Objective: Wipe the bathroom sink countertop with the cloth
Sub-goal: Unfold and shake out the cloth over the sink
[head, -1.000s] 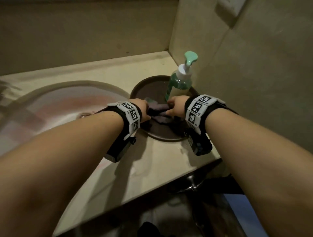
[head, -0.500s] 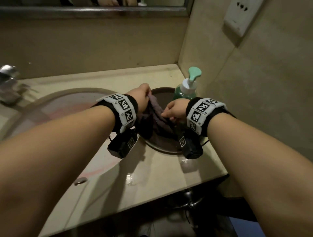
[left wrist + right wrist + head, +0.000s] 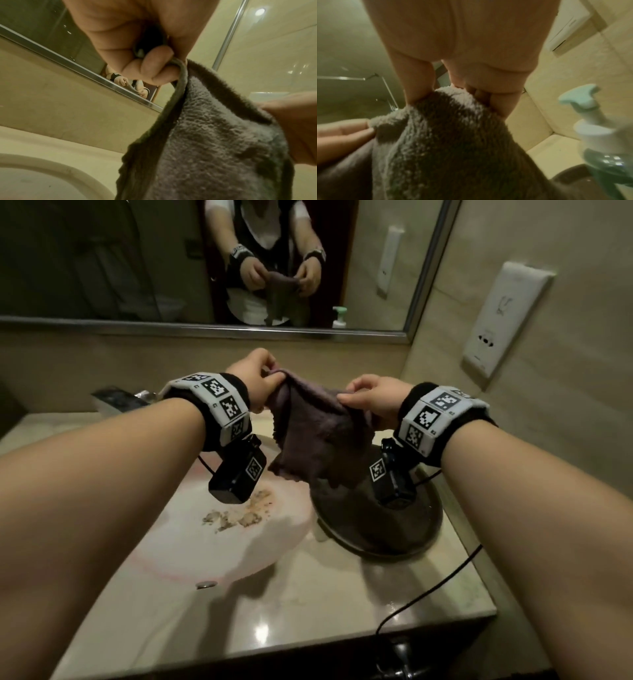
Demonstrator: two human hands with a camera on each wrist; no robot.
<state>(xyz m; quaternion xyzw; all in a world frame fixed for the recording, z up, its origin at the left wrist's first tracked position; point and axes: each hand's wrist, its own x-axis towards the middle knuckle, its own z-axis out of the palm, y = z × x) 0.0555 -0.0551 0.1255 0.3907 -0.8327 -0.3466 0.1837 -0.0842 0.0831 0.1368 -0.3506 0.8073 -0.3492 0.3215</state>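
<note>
A dark grey fluffy cloth [image 3: 315,436] hangs in the air above the round brown tray [image 3: 424,529], held up by both hands. My left hand [image 3: 257,378] pinches its upper left corner [image 3: 180,70] between thumb and curled fingers. My right hand [image 3: 373,397] pinches the upper right edge [image 3: 453,97]. The cloth's lower end droops toward the tray. The beige countertop [image 3: 308,604] lies below, with a brownish crumbly smear [image 3: 239,513] beside the sink basin's rim.
A soap pump bottle [image 3: 597,129] stands on the tray behind the cloth. A faucet [image 3: 116,400] sits at the back left. The mirror [image 3: 171,261] lines the back wall. A wall socket plate [image 3: 503,320] is at the right. A black cable [image 3: 428,590] trails over the counter's front edge.
Both hands have lifted the cloth up off the tray and spread it between them. The head view has tilted up, so the mirror shows.
</note>
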